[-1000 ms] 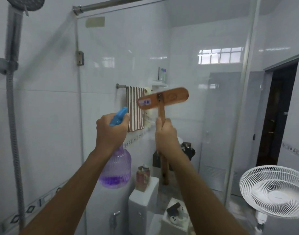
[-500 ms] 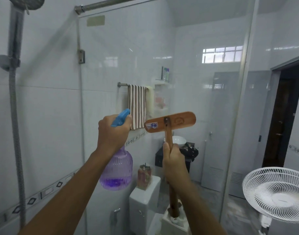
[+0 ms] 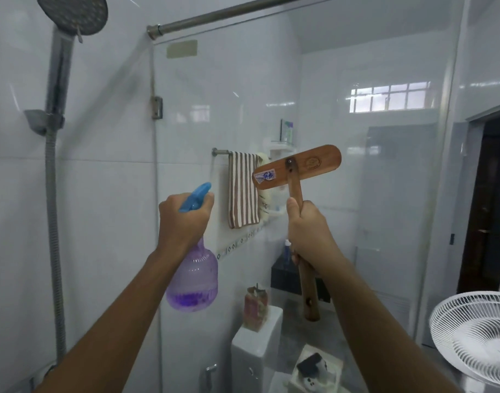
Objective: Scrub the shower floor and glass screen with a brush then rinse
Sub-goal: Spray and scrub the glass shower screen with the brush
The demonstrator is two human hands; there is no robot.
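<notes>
Hands raised at the glass screen (image 3: 385,211): left hand (image 3: 183,222) grips a purple spray bottle (image 3: 193,282) at its blue trigger; right hand (image 3: 308,231) clenches the wooden brush (image 3: 308,165) mid-handle, head held up at the pane. Rigid and light, it likely slickens when wet; a hold nearer the head steadies it.

The right hand (image 3: 308,231) has raised the brush (image 3: 297,167) back up since 0.5 s ago.

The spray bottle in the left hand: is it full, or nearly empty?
Mostly empty. Purple liquid fills only the bottom of the spray bottle, which the left hand grips at its neck.
</notes>
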